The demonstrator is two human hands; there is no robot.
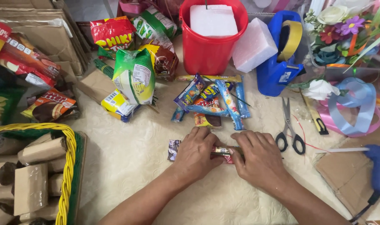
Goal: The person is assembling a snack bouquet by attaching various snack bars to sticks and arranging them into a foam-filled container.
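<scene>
2 hands (197, 153) on 1 snack bar (220, 152)

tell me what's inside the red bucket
A white foam block sits inside the red bucket, filling most of its mouth, with a thin dark stick poking from its top. Anything beneath the block is covered by it and the bucket's wall.

Bright, even light fills the head view, seemingly from overhead. Shadows are soft and short: faint ones sit under the left hand (197, 152) and right hand (258, 156) on the cream cloth (127, 162). The glossy snack packets (133, 75) and red bucket (211, 50) carry small glare spots. Focus is sharp at centre; the corners soften slightly, and wide-angle bending curves the yellow basket (69, 166) at the left edge.
</scene>
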